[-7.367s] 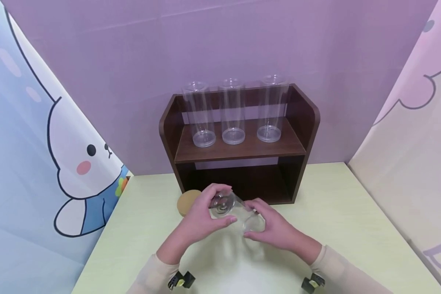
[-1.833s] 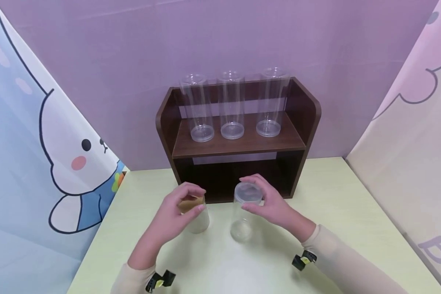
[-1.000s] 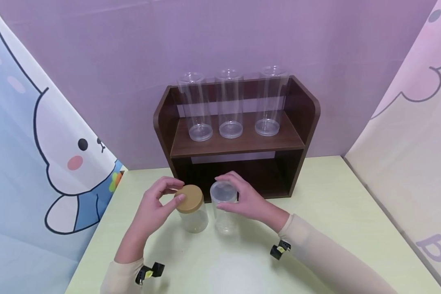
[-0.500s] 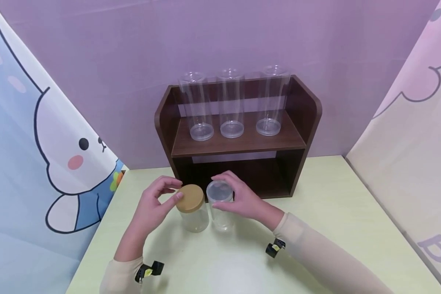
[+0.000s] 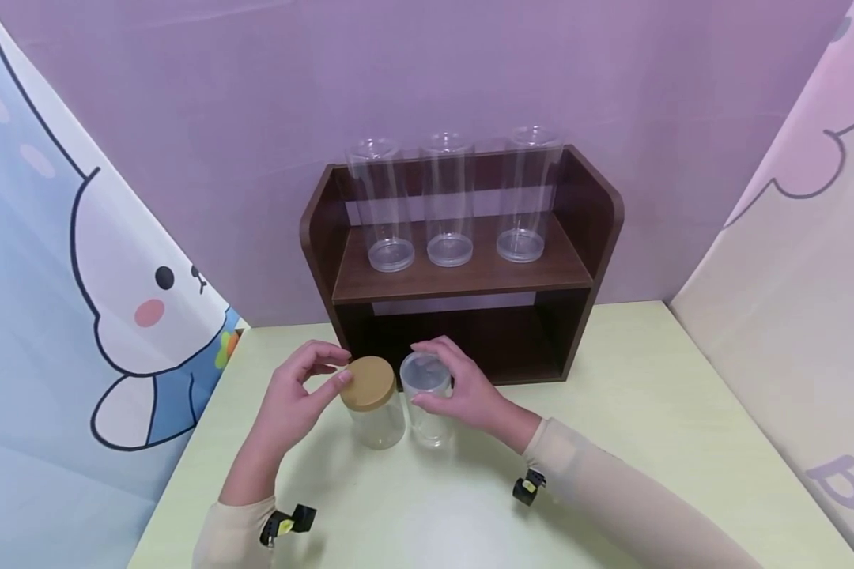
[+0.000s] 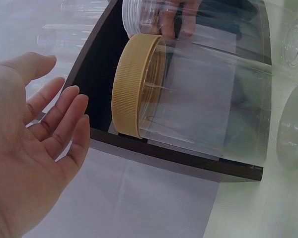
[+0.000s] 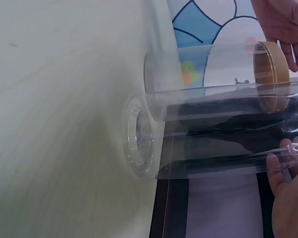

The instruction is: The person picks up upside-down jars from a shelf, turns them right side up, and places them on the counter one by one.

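Note:
A clear plastic jar with a tan screw lid (image 5: 368, 383) stands upright on the table. My left hand (image 5: 292, 407) is just left of it; in the left wrist view that hand (image 6: 32, 139) has loose, spread fingers with a gap to the ribbed lid (image 6: 130, 84). Right beside stands a second clear jar (image 5: 427, 375) with a translucent top, also upright. My right hand (image 5: 470, 399) holds it near the top, thumb in front and fingers behind. The right wrist view shows this clear jar (image 7: 213, 148) with its moulded base on the table and the thumb against its upper end.
Behind the jars stands a dark brown two-tier shelf (image 5: 462, 284). Three tall clear jars (image 5: 390, 254) are upright on its upper board. Purple cloth (image 5: 221, 118) hangs behind, with printed cloths at both sides. Pale table surface (image 5: 648, 411) extends right.
Earlier both hands held the clear jar tilted. It was then stood upright, and the right hand slid it left beside the tan-lidded jar. The left hand has drawn slightly away from the tan lid.

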Motion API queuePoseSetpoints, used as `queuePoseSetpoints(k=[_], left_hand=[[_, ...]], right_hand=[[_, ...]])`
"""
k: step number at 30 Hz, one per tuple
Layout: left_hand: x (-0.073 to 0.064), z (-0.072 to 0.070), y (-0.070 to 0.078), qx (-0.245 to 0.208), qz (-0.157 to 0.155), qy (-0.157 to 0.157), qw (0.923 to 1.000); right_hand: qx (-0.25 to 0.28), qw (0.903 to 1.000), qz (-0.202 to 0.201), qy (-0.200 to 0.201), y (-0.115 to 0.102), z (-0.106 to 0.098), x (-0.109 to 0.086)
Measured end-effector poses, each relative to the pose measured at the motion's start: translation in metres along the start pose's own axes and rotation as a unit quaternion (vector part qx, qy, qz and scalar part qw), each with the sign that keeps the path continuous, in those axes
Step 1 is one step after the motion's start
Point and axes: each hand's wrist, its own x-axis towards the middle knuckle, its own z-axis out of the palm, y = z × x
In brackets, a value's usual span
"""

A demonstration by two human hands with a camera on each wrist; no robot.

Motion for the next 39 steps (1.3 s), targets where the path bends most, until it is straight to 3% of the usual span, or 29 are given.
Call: queuePoseSetpoints(k=[14, 23, 28, 39], left_hand=[[0.001, 0.001, -0.003, 0.003, -0.011, 0.004, 0.9999], [0.001, 0.0, -0.001, -0.003, -0.018, 0.003, 0.9998], [0.001, 0.001, -0.001, -0.007, -0.022, 0.0, 0.9997], [-0.001, 0.003, -0.003, -0.011, -0.016, -0.001, 0.9998]], right_hand=[[0.006, 0.9995, 0.022, -0.02, -0.005, -0.005, -0.001], [0.012, 0.9995, 0.03, -0.004, -0.009, -0.012, -0.003], [0.01, 0.9999, 0.002, 0.014, -0.012, -0.025, -0.009], [-0.05, 0.9975, -0.027, 0.042, -0.008, -0.075, -0.049]])
